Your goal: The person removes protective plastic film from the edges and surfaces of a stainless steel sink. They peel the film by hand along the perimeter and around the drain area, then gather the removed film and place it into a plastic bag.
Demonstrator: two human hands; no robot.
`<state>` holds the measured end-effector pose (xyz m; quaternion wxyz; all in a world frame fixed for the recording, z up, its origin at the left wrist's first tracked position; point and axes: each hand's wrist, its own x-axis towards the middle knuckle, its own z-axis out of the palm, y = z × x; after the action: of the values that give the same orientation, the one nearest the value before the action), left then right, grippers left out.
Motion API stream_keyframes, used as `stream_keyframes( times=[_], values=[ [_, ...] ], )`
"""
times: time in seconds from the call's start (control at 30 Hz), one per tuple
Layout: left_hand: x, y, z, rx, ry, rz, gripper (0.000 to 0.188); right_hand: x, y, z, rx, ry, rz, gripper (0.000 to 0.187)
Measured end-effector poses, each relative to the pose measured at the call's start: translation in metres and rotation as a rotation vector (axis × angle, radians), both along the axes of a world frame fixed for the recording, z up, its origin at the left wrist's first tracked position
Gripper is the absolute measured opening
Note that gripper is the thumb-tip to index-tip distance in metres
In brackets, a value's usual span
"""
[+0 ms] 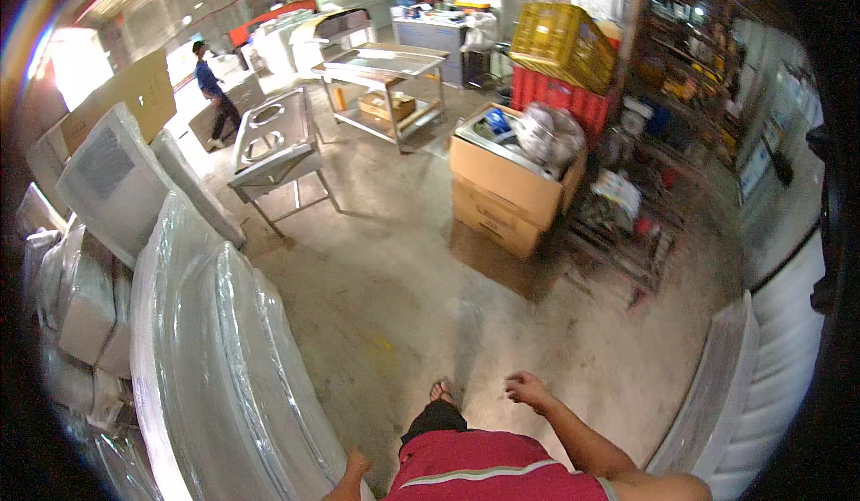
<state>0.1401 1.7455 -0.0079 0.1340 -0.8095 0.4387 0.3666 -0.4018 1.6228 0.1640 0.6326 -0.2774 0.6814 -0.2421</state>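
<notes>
My right hand (pixel 530 391) hangs in front of my body above the concrete floor, with nothing in it; its fingers are loosely bent and a little apart. Low in the view, my left hand (pixel 356 462) is beside my red shirt, nearest to a row of plastic-wrapped panels (pixel 184 322). Its fingers are too small and hidden to make out. A sandaled foot (pixel 442 392) shows on the floor (pixel 394 295) ahead of me.
Ahead left stands a steel sink unit (pixel 276 133), with a steel table (pixel 385 60) beyond it. A cardboard box (pixel 502 183) full of wrapped items stands right, before yellow (pixel 560 46) and red crates (pixel 560 102). A person (pixel 211 93) walks at far left. Wrapped sheets (pixel 717 393) line the right.
</notes>
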Motion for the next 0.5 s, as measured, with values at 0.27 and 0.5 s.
stream_keyframes(
  times=[0.27, 0.5],
  values=[
    [-0.156, -0.452, 0.043, -0.198, 0.189, -0.535, 0.047, -0.050, -0.202, 0.025, -0.195, 0.095, -0.248, 0.030],
    [-0.284, -0.733, 0.142, -0.355, 0.552, -0.405, 0.040, -0.069, -0.373, -0.044, -0.106, 0.033, -0.295, 0.027]
  ],
)
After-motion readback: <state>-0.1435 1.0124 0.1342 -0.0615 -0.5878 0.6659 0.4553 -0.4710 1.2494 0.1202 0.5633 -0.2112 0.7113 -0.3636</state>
